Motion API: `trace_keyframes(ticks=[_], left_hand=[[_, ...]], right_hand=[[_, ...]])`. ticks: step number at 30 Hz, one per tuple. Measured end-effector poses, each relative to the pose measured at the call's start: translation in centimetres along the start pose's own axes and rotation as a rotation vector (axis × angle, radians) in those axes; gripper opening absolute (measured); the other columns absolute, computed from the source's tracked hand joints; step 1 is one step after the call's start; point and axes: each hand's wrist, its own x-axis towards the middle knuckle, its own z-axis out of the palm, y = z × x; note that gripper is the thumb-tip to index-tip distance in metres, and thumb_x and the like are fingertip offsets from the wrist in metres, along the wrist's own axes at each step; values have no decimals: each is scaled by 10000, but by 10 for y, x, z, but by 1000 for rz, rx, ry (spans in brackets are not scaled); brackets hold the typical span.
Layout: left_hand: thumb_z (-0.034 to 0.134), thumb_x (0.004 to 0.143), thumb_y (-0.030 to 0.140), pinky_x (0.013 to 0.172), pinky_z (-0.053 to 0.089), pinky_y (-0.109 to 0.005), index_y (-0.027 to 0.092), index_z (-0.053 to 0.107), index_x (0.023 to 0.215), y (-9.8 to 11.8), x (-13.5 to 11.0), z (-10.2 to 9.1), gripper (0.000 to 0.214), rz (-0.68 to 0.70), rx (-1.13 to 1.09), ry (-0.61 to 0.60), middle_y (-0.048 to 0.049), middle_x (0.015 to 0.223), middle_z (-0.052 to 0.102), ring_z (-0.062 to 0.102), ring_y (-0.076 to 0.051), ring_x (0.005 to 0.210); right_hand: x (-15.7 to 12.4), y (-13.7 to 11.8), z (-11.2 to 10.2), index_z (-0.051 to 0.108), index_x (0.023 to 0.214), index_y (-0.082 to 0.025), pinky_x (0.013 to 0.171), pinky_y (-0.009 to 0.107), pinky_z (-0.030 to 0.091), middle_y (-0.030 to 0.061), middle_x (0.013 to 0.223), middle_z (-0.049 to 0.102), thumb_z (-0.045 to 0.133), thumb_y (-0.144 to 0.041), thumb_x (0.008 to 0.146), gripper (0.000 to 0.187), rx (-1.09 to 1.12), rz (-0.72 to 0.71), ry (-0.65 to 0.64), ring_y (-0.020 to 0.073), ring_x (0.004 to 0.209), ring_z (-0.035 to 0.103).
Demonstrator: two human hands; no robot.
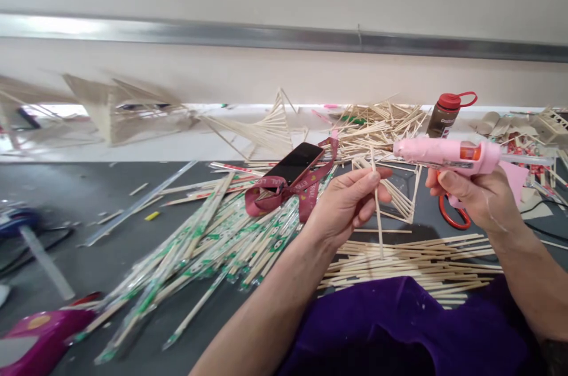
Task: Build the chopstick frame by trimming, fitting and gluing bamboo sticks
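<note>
My left hand (344, 204) pinches a thin wooden stick (378, 210) and holds it upright above a flat pile of bare sticks (412, 266). My right hand (477, 195) grips a pink glue gun (448, 154), whose nozzle points left, close to the top of the stick. The two hands are a short way apart over the dark table (80, 193). A purple cloth (399, 329) covers my lap at the bottom.
Wrapped chopsticks (208, 252) lie spread at centre left. A phone on a red lanyard (293, 166) rests behind them. Farther back stand a brown bottle with a red cap (445, 116), stick fan shapes (266, 127) and orange-handled scissors (452, 216). A pink object (39, 334) lies bottom left.
</note>
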Motion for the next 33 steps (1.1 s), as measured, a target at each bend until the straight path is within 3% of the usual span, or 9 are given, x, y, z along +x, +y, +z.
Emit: trace_keyframes(ticks=[4, 8, 16, 23, 33], left_hand=[[719, 758, 347, 306, 165, -147, 124, 700, 871, 0, 0, 1, 251, -11, 23, 30, 6, 601, 650, 307, -5, 331], [732, 741, 353, 306, 167, -147, 120, 700, 879, 0, 0, 1, 273, -13, 22, 31, 7, 600, 647, 302, -6, 331], [737, 736, 357, 311, 167, -149, 122, 704, 863, 0, -1, 1, 269, -8, 30, 31, 7, 601, 645, 308, -7, 337], [724, 750, 351, 316, 168, -149, 124, 713, 883, 0, -1, 1, 263, -15, 33, 14, 4, 611, 647, 309, -3, 342], [739, 736, 343, 311, 169, -145, 125, 703, 849, 0, -1, 1, 248, -12, 19, 17, 2, 602, 653, 321, -6, 338]], right_hand=[[-2, 0, 2, 695, 861, -202, 506, 264, 459, 30, 772, 657, 666, -501, 804, 306, -75, 27, 30, 156, 657, 600], [-3, 2, 3, 692, 798, -201, 472, 253, 428, 23, 708, 636, 682, -507, 781, 307, -113, 47, 65, 153, 632, 572], [-2, 3, 5, 687, 802, -212, 439, 252, 390, 14, 662, 586, 689, -477, 778, 266, -94, 51, 72, 134, 559, 517], [-1, 5, 7, 616, 659, -212, 439, 261, 373, 7, 598, 549, 673, -475, 786, 297, -67, 33, 52, 136, 550, 495], [-1, 6, 7, 597, 685, -197, 465, 263, 385, -2, 618, 540, 668, -490, 784, 317, -90, 72, 54, 129, 555, 487]])
